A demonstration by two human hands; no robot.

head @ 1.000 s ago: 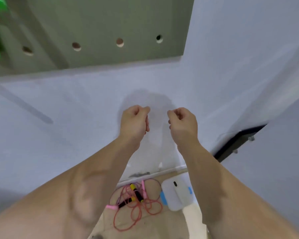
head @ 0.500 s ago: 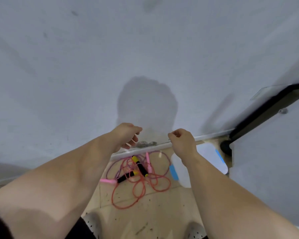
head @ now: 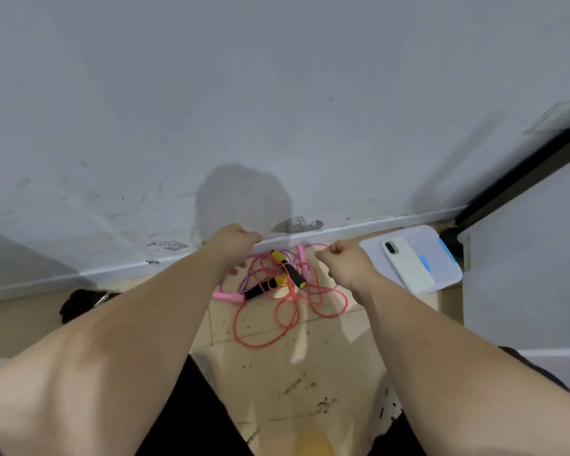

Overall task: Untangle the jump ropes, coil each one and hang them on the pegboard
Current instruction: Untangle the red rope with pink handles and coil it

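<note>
The tangle of jump ropes (head: 277, 283) lies on the floor (head: 277, 373) in the middle of the frame. Its far edge is just beside the skirting board (head: 112, 274) at the foot of the wall (head: 277, 93), which fills the upper half. The left hand (head: 232, 245) hangs over the tangle's upper left edge and the right hand (head: 346, 266) over its upper right edge. Right of the ropes, a phone (head: 407, 264) lies on a flat tray (head: 441, 241) set on the floor near the skirting board. A door frame (head: 524, 179) slants down the right edge, ending behind the tray.
</note>
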